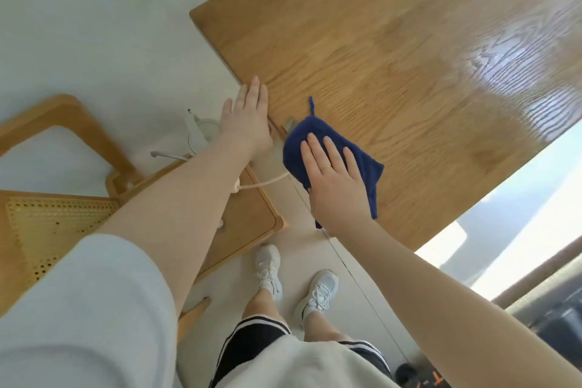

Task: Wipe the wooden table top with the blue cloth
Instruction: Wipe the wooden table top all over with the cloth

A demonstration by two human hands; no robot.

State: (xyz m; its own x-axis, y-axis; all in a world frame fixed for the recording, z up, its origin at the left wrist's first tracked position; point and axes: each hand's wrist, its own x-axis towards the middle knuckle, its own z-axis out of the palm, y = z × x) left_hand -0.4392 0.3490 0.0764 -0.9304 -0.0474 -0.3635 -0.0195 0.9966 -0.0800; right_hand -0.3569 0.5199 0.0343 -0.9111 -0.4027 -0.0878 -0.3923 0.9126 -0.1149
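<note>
The blue cloth point(333, 151) is lying at the near edge of the wooden table top point(393, 50), partly hanging over it and half hidden under the right hand point(337, 179), whose straight fingers are pressing it flat; the left hand point(248, 116) is resting open on the same edge, gripping nothing; the table is running out of frame to the right; a chair point(63, 214) is standing just beside the left arm.

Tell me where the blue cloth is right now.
In the head view, the blue cloth lies at the near edge of the wooden table top, flat under the right hand, just right of the left hand.
</note>
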